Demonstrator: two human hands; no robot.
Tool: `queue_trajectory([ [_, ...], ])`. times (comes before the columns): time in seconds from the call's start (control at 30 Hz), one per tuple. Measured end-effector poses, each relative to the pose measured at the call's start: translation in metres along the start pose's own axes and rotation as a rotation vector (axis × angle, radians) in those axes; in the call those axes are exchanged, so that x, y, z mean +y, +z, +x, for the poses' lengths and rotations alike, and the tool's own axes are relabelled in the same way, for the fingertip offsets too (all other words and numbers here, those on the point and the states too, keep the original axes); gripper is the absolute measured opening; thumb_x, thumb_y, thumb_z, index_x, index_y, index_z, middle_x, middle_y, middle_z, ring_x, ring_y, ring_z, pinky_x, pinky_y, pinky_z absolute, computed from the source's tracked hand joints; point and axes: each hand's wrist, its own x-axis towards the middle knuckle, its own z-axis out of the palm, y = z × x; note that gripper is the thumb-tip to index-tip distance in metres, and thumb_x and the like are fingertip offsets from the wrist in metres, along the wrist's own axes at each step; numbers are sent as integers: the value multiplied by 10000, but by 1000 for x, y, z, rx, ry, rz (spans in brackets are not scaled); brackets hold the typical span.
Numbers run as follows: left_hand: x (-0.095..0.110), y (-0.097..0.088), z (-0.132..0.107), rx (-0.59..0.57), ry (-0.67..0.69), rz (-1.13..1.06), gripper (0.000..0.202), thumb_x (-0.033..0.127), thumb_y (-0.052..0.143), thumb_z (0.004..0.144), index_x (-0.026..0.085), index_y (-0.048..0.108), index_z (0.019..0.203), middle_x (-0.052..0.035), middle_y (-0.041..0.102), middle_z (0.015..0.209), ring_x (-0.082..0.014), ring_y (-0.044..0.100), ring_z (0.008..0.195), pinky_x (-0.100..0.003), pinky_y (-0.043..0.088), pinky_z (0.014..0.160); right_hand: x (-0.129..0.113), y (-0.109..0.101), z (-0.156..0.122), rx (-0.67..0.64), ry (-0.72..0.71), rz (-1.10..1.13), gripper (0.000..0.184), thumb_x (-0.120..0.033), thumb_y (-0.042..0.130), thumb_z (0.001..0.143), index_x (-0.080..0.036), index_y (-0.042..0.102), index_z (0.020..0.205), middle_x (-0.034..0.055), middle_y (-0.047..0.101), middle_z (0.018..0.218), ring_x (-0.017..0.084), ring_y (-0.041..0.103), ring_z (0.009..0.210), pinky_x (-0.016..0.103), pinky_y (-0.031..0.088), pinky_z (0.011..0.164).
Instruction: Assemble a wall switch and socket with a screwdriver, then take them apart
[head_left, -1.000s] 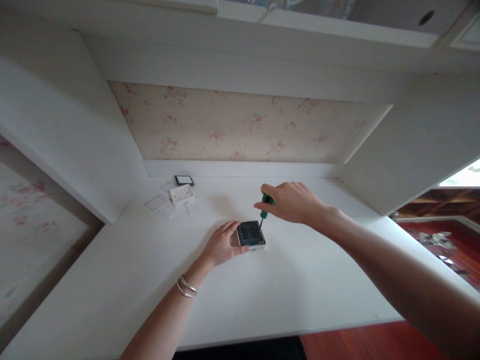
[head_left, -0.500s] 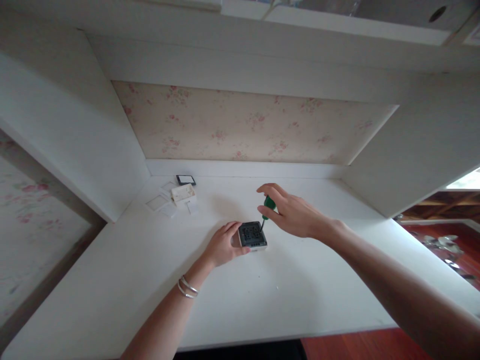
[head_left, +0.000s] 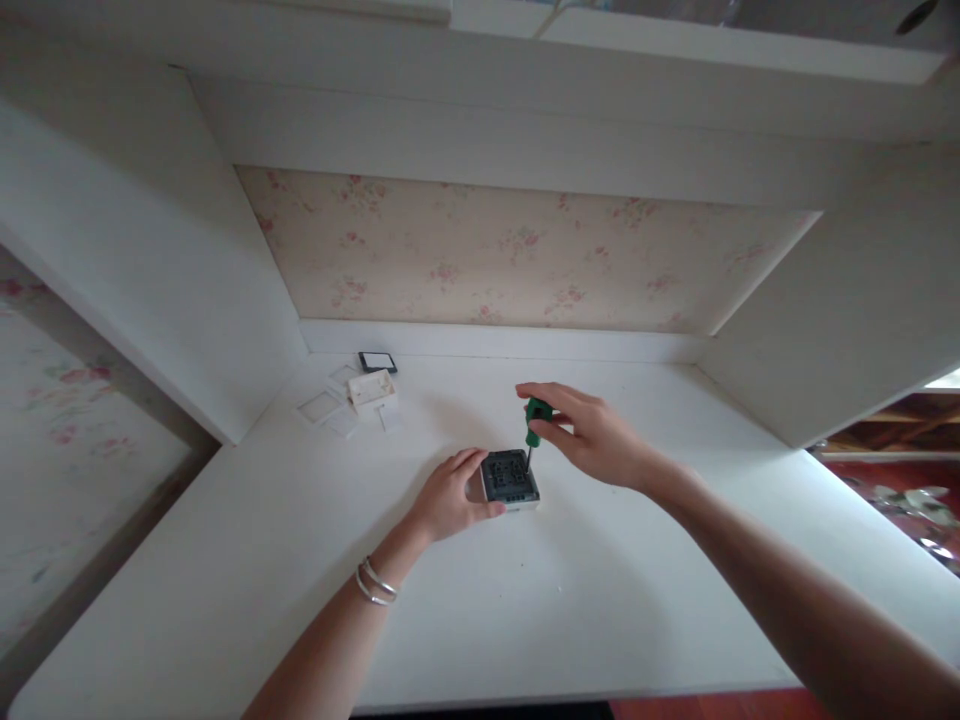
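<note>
A small square switch-like box (head_left: 511, 478), black circuit face up in a white housing, lies on the white desktop. My left hand (head_left: 450, 497) grips it from the left, thumb on the near edge and fingers at the far edge. My right hand (head_left: 589, 432) is closed around the green handle of a screwdriver (head_left: 537, 420). The screwdriver stands nearly upright, its metal shaft reaching down to the right side of the black face. Whether the tip sits in a screw is too small to tell.
Back left on the white desk (head_left: 645, 600) lie an open white box (head_left: 371, 390), a black-framed panel (head_left: 377, 362), a thin clear frame (head_left: 320, 407) and a small white piece (head_left: 389, 417). White side panels and a low overhead shelf enclose the desk.
My right hand's fingers have shifted around the screwdriver handle, which stands more upright now. My left hand still grips the box. The whole view has shifted slightly.
</note>
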Motion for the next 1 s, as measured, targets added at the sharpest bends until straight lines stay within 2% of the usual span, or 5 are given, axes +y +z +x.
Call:
queue_trajectory([
  [0.3,5,-3,0,10,13,14,759,559,691,697,222,430,1324,-75,479,1340,-252,445,1232,-387,365,1064,-5,0,-11,57,-20,-86,391,-257,422,945,-254,408,1336,99,517,1264,204,556,1080,348,492,878],
  [0.47,5,-2,1,13,10,15,760,553,700,690,226,433,1322,-77,485,1332,-259,445,1230,-395,367,1060,-5,4,-25,193,-54,-141,243,-311,552,893,-238,586,1122,89,577,1090,203,600,939,337,517,805],
  [0.63,3,-2,0,-11,-17,6,778,576,686,693,228,422,1337,-87,457,1362,-278,434,1240,-418,351,1068,-5,5,-36,135,29,12,420,-278,421,949,-263,392,1368,107,501,1287,219,521,1139,383,490,916],
  [0.83,3,-2,0,0,-5,0,767,565,693,692,234,426,1331,-82,468,1350,-275,436,1239,-416,352,1066,-6,7,-39,234,-5,-89,282,-318,548,893,-254,588,1165,99,582,1104,228,601,973,386,544,824],
  [1.0,4,-2,-1,19,10,5,748,533,708,693,229,437,1320,-78,481,1338,-265,447,1233,-402,360,1064,-5,6,-36,166,17,-8,447,-263,411,949,-273,356,1392,115,441,1356,227,520,1150,420,495,923],
])
